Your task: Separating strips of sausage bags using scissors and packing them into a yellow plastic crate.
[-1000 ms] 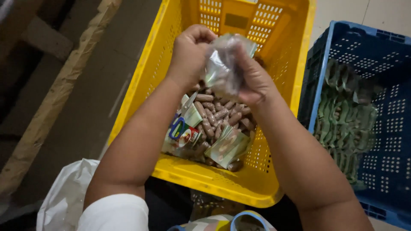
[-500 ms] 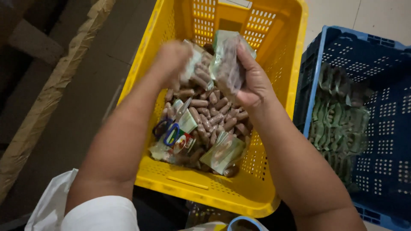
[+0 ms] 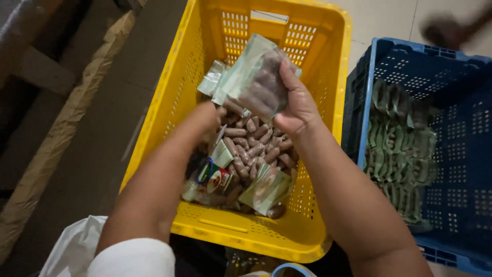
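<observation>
The right hand (image 3: pixel 297 110) pinched a clear plastic packet (image 3: pixel 256 82) of brown sausage-like pieces between thumb and fingers, holding it above the middle of the yellow crate (image 3: pixel 205 51); the left hand (image 3: pixel 207 118) reached down into the loose brown pieces (image 3: pixel 251 146) on the crate floor, its grip hidden, so it could not be told; filled packets (image 3: pixel 266 187) lay nearer the crate's front wall; a blue crate (image 3: pixel 461 82) of green packets stood just beside it. Judged step: filling the packet; the next move would call for a steady, open packet mouth.
</observation>
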